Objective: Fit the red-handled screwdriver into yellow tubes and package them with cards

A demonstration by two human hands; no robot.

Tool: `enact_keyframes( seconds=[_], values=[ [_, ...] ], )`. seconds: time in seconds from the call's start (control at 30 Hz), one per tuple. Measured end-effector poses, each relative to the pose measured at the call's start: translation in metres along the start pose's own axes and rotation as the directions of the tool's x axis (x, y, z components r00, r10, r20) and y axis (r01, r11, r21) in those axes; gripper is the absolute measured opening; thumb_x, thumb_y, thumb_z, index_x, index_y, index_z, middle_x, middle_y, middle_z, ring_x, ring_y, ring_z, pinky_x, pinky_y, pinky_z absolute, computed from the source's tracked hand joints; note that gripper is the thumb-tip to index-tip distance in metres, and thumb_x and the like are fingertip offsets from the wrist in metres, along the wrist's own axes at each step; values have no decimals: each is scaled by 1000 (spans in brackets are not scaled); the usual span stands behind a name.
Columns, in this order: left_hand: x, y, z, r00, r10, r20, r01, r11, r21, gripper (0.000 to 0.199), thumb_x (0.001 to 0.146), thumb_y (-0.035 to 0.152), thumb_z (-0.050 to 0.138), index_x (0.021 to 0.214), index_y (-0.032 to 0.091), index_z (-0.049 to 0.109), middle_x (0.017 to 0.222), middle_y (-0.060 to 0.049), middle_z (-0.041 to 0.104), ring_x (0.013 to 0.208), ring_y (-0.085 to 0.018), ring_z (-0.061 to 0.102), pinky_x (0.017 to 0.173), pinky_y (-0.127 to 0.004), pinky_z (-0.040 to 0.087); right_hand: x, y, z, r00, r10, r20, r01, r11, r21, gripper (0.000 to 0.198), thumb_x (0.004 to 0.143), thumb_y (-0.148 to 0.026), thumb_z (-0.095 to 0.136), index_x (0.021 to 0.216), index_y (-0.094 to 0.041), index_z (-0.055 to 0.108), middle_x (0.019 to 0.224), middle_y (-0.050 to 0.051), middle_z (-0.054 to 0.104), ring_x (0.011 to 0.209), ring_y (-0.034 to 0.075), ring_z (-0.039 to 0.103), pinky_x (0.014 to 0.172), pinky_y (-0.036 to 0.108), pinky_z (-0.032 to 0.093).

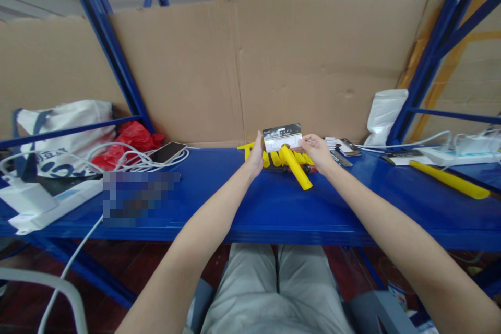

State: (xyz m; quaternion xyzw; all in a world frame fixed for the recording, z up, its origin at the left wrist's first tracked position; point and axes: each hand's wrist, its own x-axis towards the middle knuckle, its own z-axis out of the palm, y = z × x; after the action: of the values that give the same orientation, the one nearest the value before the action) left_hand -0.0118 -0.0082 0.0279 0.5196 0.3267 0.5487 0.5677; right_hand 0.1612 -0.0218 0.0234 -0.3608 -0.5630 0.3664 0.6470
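A black-and-white printed card is held up above the blue shelf, between my two hands. My left hand is closed on the card's left edge. The fingers of my right hand pinch its right edge. In front of the card, a yellow rod-like piece slants down toward me; whether it is fixed to the card I cannot tell. Several more yellow pieces lie behind on the shelf, partly hidden by the card and hands. Something red and black lies among them.
The blue shelf backs onto a cardboard sheet. On the left are a phone, white cables, a power strip, a red bag and a tote. A long yellow piece and white pouch are right.
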Motion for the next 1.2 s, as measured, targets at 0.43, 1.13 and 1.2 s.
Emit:
enact_keyframes(
  seconds=[0.43,1.13,1.2],
  values=[
    [-8,0,14,987,40,-155,-58,992,-111,23,72,2,60,91,14,60,85,-4,67,72,-11,63,72,-27,54,-3,1,2,1000,13,-10,-14,999,-34,15,74,-26,59,78,-22,45,69,-2,63,63,13,65,74,33,54],
    [-12,-1,13,959,9,-283,-3,1000,24,65,76,0,47,133,29,37,111,-6,59,72,-10,63,62,-21,53,-18,-3,7,892,-138,431,423,590,-688,24,69,-22,61,91,-20,50,87,2,60,61,11,53,57,23,39],
    [-11,-2,13,961,19,-275,-14,1000,19,65,76,0,47,133,29,37,113,-6,59,74,-10,64,63,-21,53,-20,-6,8,879,-138,456,453,537,-711,19,71,-17,56,90,-20,53,83,2,60,63,12,53,60,24,39]
  ],
)
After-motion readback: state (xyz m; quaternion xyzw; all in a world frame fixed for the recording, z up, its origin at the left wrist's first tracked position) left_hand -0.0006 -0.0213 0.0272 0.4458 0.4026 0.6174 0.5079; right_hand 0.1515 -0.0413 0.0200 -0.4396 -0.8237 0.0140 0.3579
